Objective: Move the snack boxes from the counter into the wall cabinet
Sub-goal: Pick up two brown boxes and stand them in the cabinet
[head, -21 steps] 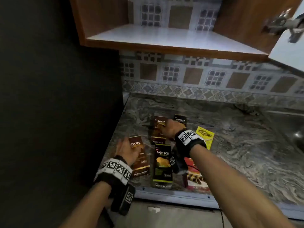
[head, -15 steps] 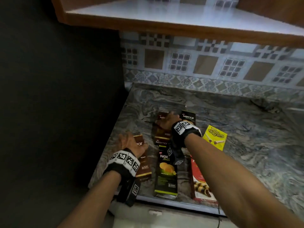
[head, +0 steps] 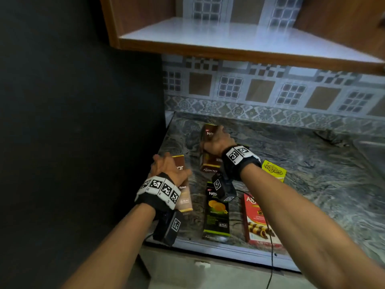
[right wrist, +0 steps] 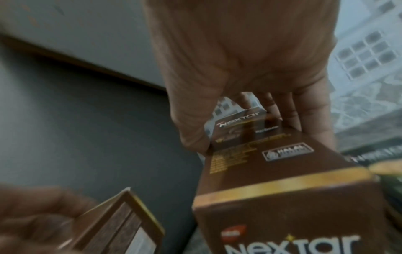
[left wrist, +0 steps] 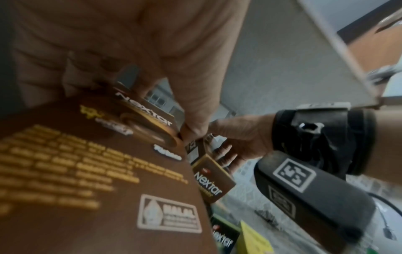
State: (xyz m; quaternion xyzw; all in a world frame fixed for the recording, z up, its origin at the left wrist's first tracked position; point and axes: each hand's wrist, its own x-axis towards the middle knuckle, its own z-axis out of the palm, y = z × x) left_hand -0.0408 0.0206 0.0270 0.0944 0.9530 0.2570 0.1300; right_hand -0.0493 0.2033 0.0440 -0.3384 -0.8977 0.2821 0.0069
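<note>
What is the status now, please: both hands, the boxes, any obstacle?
Left hand grips one brown box. Right hand grips another brown box. Cabinet shelf open above, nothing in the way.

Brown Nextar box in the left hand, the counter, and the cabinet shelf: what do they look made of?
Brown Nextar box: printed paperboard, judging by folded edges and a slight sheen. Counter: polished stone, probably granite or marble, with swirling grey veins. Cabinet shelf: smooth white laminate on wood-look board, likely; brown edge.
</note>
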